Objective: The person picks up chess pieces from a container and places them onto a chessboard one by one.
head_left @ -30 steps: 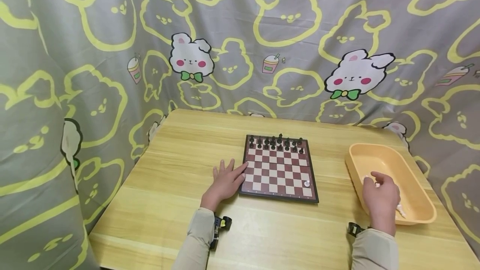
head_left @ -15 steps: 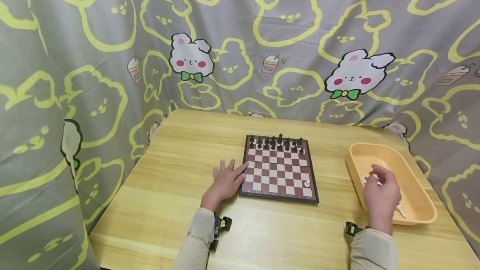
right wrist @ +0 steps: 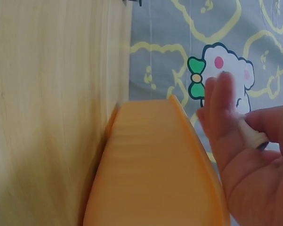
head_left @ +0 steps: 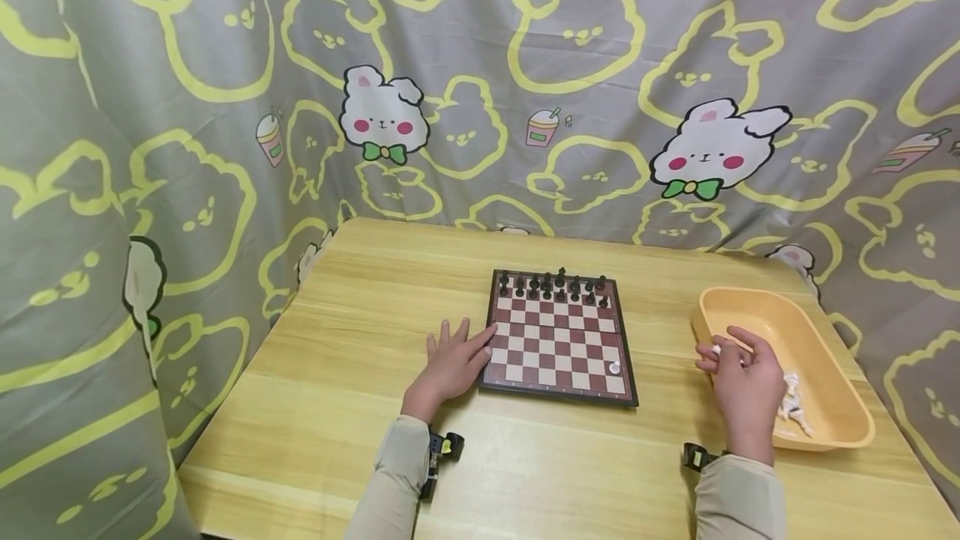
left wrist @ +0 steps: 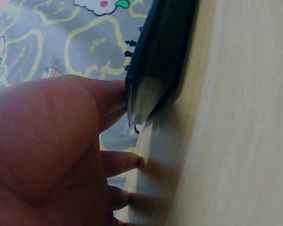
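Note:
A chessboard (head_left: 553, 346) lies on the wooden table, with black chess pieces (head_left: 561, 277) standing in two rows along its far side. One white chess piece (head_left: 615, 367) stands near its front right corner. At the board's left edge, my left hand (head_left: 447, 365) touches the rim with thumb and index finger, its other fingers spread on the table. My right hand (head_left: 746, 390) is over the left wall of the orange tub (head_left: 832, 357). Between its thumb and fingers it pinches a white chess piece (right wrist: 252, 135), partly hidden in the head view.
More white chess pieces (head_left: 792, 407) lie inside the tub, partly behind my right hand. A patterned curtain (head_left: 465, 107) hangs along the back and left of the table (head_left: 360, 315).
My right hand has come up from inside the tub and moved left to its wall, now with a white chess piece in its fingers. My left hand stays at the board.

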The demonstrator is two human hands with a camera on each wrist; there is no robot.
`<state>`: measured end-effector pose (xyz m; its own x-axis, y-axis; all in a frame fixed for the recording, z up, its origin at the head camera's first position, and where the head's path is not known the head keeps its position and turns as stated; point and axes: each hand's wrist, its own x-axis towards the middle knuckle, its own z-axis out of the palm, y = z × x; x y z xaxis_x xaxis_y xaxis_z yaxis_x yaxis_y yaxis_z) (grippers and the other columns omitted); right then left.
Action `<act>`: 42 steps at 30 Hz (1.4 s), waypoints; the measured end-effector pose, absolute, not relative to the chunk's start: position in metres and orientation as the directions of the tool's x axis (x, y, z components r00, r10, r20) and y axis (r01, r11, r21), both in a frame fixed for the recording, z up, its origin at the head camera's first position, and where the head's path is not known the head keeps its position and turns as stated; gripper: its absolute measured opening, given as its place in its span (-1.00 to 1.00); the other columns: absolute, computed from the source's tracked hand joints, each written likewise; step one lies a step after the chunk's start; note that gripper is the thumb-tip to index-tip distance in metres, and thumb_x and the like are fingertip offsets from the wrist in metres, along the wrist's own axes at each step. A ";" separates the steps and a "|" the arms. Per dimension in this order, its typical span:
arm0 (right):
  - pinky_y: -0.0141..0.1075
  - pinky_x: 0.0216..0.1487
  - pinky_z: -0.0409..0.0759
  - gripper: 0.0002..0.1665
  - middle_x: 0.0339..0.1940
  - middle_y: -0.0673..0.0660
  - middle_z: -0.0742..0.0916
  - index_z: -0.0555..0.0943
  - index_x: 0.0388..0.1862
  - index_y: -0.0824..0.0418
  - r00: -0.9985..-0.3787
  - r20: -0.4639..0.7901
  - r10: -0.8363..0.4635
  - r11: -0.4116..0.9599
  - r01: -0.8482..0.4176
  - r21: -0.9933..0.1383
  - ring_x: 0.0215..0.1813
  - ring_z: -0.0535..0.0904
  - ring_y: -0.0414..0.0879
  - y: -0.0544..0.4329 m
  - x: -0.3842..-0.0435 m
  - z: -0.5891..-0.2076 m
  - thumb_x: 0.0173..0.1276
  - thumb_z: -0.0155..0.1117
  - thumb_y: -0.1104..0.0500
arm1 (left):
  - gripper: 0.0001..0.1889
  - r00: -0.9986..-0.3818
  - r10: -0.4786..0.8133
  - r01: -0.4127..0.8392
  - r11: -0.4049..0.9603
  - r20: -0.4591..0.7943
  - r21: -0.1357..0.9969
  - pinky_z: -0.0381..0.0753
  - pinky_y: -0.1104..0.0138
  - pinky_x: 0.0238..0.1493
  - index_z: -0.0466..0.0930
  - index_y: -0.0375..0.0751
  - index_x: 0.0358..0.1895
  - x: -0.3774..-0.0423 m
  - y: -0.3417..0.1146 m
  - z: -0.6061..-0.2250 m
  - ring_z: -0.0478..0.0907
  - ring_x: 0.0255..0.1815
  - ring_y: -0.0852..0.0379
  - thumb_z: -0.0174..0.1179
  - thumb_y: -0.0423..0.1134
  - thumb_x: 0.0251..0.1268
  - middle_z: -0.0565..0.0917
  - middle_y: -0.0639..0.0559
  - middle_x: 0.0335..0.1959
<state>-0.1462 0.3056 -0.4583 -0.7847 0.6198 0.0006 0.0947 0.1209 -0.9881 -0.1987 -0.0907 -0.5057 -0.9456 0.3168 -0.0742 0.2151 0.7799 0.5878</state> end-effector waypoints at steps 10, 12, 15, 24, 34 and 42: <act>-0.56 -0.43 0.62 -0.57 -0.31 -0.30 0.69 0.59 0.24 0.31 -0.775 0.050 0.630 0.245 0.138 -0.960 -0.39 0.66 -0.43 0.306 -0.148 -0.462 0.66 0.01 0.06 | -0.48 -0.946 0.312 0.207 0.783 -0.083 0.587 -0.44 -0.39 0.50 0.29 0.19 0.61 -0.199 -0.091 -0.506 -0.33 0.63 -0.53 -0.14 0.04 0.70 0.04 -0.35 0.65; -0.58 -0.42 0.61 -0.56 -0.32 -0.31 0.68 0.61 0.24 0.32 -0.779 0.056 0.624 0.255 0.136 -0.957 -0.39 0.65 -0.44 0.305 -0.148 -0.462 0.65 0.04 0.06 | -0.49 -0.946 0.314 0.210 0.780 -0.077 0.590 -0.43 -0.40 0.50 0.31 0.17 0.60 -0.199 -0.091 -0.506 -0.32 0.62 -0.54 -0.13 0.03 0.70 0.05 -0.36 0.65; -0.59 -0.41 0.59 -0.56 -0.30 -0.33 0.70 0.63 0.26 0.35 -0.792 0.052 0.608 0.254 0.132 -0.958 -0.39 0.65 -0.46 0.305 -0.149 -0.463 0.62 0.04 0.13 | -0.49 -0.946 0.316 0.215 0.783 -0.076 0.583 -0.42 -0.41 0.50 0.31 0.17 0.60 -0.198 -0.092 -0.507 -0.31 0.62 -0.55 -0.14 0.03 0.70 0.06 -0.36 0.64; -0.62 -0.41 0.47 -0.60 -0.34 -0.40 0.66 0.69 0.16 0.30 -0.794 0.129 0.594 0.427 0.175 -0.887 -0.37 0.53 -0.53 0.296 -0.147 -0.462 0.54 -0.01 0.25 | -0.49 -0.946 0.316 0.217 0.785 -0.074 0.581 -0.41 -0.41 0.50 0.30 0.17 0.60 -0.199 -0.092 -0.507 -0.31 0.62 -0.55 -0.14 0.02 0.70 0.06 -0.37 0.64; -0.59 -0.43 0.46 -0.66 -0.37 -0.08 0.77 0.71 0.10 0.29 -0.819 0.170 0.548 0.504 0.161 -0.848 -0.42 0.49 -0.54 0.292 -0.149 -0.462 0.57 0.13 0.14 | -0.49 -0.948 0.311 0.210 0.784 -0.075 0.585 -0.41 -0.41 0.50 0.30 0.17 0.60 -0.198 -0.092 -0.505 -0.31 0.63 -0.54 -0.14 0.03 0.70 0.06 -0.36 0.65; -0.23 -0.27 0.56 -0.43 -0.09 0.27 0.74 0.58 0.23 0.38 -0.989 -0.107 0.099 0.722 0.146 -0.676 -0.23 0.66 -0.08 0.315 -0.129 -0.450 0.62 0.13 -0.10 | -0.48 -0.947 0.312 0.212 0.788 -0.078 0.577 -0.43 -0.39 0.51 0.29 0.19 0.61 -0.199 -0.091 -0.505 -0.32 0.63 -0.54 -0.15 0.04 0.70 0.04 -0.35 0.65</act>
